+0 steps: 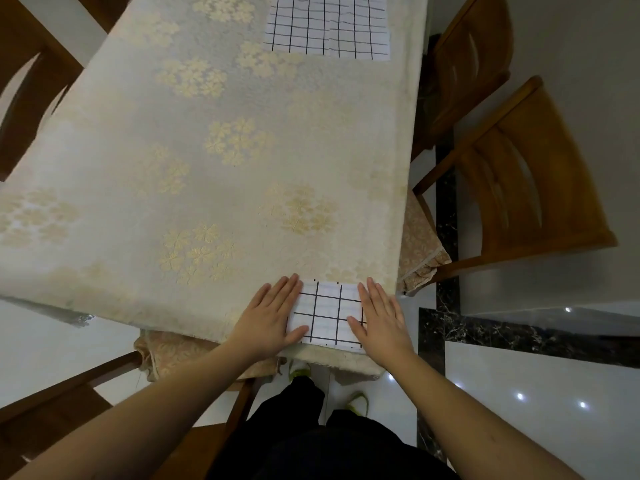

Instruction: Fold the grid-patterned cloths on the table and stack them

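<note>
A person stands at the near edge of a counter [207, 140] draped in a pale floral tablecloth, both hands pressed flat on a small folded cloth [327, 311] with a black grid pattern. The left hand [273, 315] covers the cloth's left edge, its fingers [285, 289] straight and spread, pointing away from the body — nothing is gripped. The right hand [381, 318] mirrors it on the right edge, fingers [372, 292] likewise extended and relaxed, thumb lying across the cloth's lower right part. The folded cloth lies between the two sets of fingers, partly under the palms, just inside the counter's near edge. Well beyond the fingertips, at the far end of the counter, a second grid-patterned cloth [327, 26] lies spread out flat — untouched by either hand. Wooden chairs [519, 188] stand at the counter's right side, others at its left.
</note>
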The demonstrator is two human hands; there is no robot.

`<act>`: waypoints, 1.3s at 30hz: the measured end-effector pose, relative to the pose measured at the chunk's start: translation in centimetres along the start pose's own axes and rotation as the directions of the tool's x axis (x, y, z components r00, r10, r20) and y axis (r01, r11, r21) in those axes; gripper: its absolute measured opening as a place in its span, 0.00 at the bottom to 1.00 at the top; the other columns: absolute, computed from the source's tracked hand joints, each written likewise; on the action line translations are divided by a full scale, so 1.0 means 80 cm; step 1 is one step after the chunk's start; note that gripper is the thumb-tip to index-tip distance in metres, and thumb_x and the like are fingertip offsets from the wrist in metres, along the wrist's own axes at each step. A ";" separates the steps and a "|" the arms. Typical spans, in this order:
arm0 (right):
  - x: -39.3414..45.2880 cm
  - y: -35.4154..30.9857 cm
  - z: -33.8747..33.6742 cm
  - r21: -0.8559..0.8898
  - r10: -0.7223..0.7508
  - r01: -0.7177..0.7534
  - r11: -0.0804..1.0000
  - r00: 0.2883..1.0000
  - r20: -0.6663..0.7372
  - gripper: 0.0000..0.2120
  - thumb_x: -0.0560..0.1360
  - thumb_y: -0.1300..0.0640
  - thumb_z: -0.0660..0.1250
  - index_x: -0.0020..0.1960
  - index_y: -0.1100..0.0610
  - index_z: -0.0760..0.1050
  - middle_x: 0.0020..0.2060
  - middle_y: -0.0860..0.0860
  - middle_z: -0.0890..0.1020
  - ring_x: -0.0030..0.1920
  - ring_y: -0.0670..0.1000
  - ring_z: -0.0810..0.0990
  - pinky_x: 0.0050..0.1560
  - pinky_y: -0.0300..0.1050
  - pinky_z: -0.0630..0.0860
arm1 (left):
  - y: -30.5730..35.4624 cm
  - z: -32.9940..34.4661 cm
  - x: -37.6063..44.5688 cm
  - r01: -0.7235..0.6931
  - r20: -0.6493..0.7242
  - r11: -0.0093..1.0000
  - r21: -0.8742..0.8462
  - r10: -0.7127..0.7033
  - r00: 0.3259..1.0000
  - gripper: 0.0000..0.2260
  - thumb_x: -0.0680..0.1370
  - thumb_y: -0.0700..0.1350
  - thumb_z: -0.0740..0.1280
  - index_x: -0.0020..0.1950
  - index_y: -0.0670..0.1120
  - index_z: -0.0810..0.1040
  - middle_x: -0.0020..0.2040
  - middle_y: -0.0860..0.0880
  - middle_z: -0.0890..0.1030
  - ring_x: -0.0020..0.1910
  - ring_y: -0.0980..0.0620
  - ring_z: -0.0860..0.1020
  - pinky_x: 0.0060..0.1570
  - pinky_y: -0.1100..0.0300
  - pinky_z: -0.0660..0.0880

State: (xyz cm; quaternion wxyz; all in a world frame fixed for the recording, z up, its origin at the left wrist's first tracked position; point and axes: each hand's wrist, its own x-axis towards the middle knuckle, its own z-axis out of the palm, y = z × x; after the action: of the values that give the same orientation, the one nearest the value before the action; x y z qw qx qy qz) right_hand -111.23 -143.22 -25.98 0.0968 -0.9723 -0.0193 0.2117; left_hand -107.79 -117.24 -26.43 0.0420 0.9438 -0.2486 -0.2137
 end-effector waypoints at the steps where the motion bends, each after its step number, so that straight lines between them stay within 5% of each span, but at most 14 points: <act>1: -0.001 0.000 -0.008 0.016 0.012 -0.012 1.000 1.000 -0.009 0.39 0.74 0.32 0.33 0.79 0.50 0.41 0.78 0.46 0.40 0.78 0.47 0.40 0.74 0.45 0.32 | -0.001 -0.004 -0.002 0.035 0.009 0.999 -0.011 -0.035 0.999 0.38 0.77 0.69 0.38 0.79 0.46 0.36 0.78 0.49 0.35 0.78 0.50 0.38 0.76 0.51 0.39; 4: -0.007 -0.005 -0.031 0.076 0.050 -0.044 0.996 0.995 -0.081 0.36 0.75 0.36 0.39 0.79 0.50 0.51 0.78 0.47 0.54 0.78 0.47 0.50 0.76 0.50 0.38 | -0.002 -0.027 -0.015 0.140 -0.024 0.987 -0.081 -0.142 0.990 0.38 0.75 0.66 0.39 0.80 0.46 0.48 0.80 0.48 0.49 0.79 0.49 0.50 0.76 0.49 0.45; 6: -0.016 -0.011 -0.046 0.116 0.041 -0.030 0.993 0.995 -0.092 0.31 0.78 0.39 0.45 0.77 0.50 0.58 0.76 0.48 0.61 0.76 0.48 0.57 0.76 0.51 0.43 | -0.003 -0.046 -0.028 0.179 -0.026 0.978 -0.109 -0.182 0.983 0.30 0.78 0.62 0.46 0.78 0.50 0.59 0.76 0.50 0.64 0.74 0.50 0.63 0.75 0.48 0.53; 9: -0.031 -0.023 -0.069 0.167 0.000 0.011 0.986 0.998 -0.064 0.23 0.81 0.45 0.54 0.74 0.50 0.65 0.73 0.48 0.67 0.72 0.50 0.64 0.73 0.49 0.53 | 0.003 -0.074 -0.050 0.214 -0.015 0.966 -0.147 -0.218 0.976 0.23 0.82 0.57 0.54 0.75 0.51 0.64 0.70 0.51 0.73 0.66 0.50 0.73 0.65 0.52 0.68; 18: -0.117 -0.073 -0.119 0.007 -0.247 0.250 0.968 0.961 -0.125 0.21 0.83 0.46 0.52 0.73 0.50 0.65 0.71 0.46 0.69 0.71 0.49 0.65 0.70 0.46 0.57 | 0.082 -0.124 -0.166 0.263 -0.134 0.953 -0.149 -0.283 0.950 0.24 0.82 0.58 0.54 0.76 0.51 0.63 0.70 0.52 0.73 0.67 0.50 0.72 0.64 0.53 0.70; 23: -0.182 -0.089 -0.117 -0.083 -0.365 0.356 0.931 0.903 -0.227 0.21 0.79 0.45 0.59 0.67 0.54 0.73 0.64 0.50 0.78 0.65 0.53 0.74 0.65 0.51 0.68 | 0.155 -0.125 -0.255 0.325 -0.296 0.934 -0.146 -0.355 0.887 0.28 0.78 0.60 0.49 0.70 0.48 0.72 0.64 0.50 0.79 0.61 0.48 0.78 0.59 0.51 0.74; 27: -0.221 -0.100 -0.106 -0.116 -0.433 0.417 0.901 0.866 -0.249 0.21 0.78 0.45 0.61 0.66 0.54 0.74 0.62 0.50 0.79 0.62 0.53 0.76 0.63 0.52 0.71 | 0.182 -0.098 -0.309 0.433 -0.234 0.885 -0.169 -0.463 0.855 0.28 0.77 0.62 0.49 0.71 0.50 0.71 0.67 0.52 0.75 0.67 0.50 0.73 0.66 0.52 0.69; 31: -0.242 -0.125 -0.095 -0.133 -0.497 0.480 0.867 0.847 -0.188 0.26 0.78 0.42 0.50 0.66 0.54 0.74 0.62 0.51 0.79 0.63 0.54 0.75 0.63 0.53 0.71 | 0.185 -0.071 -0.368 0.582 -0.200 0.805 -0.117 -0.593 0.780 0.28 0.77 0.62 0.51 0.68 0.49 0.75 0.65 0.49 0.78 0.64 0.48 0.76 0.63 0.49 0.72; 39: -0.272 -0.234 -0.082 -0.146 -0.667 0.651 0.745 0.729 -0.150 0.26 0.78 0.43 0.51 0.63 0.56 0.78 0.58 0.53 0.82 0.58 0.57 0.80 0.59 0.54 0.75 | 0.160 -0.050 -0.472 0.764 -0.211 0.615 -0.196 -0.787 0.579 0.28 0.78 0.63 0.51 0.71 0.49 0.72 0.68 0.48 0.76 0.67 0.46 0.74 0.65 0.45 0.71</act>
State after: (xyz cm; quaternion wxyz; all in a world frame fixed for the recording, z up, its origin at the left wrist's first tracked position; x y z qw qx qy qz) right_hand -128.21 -127.74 -7.56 0.1263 -0.9209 -0.3625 0.0676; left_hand -141.53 -110.11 -5.97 0.0181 0.9744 0.2066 -0.0871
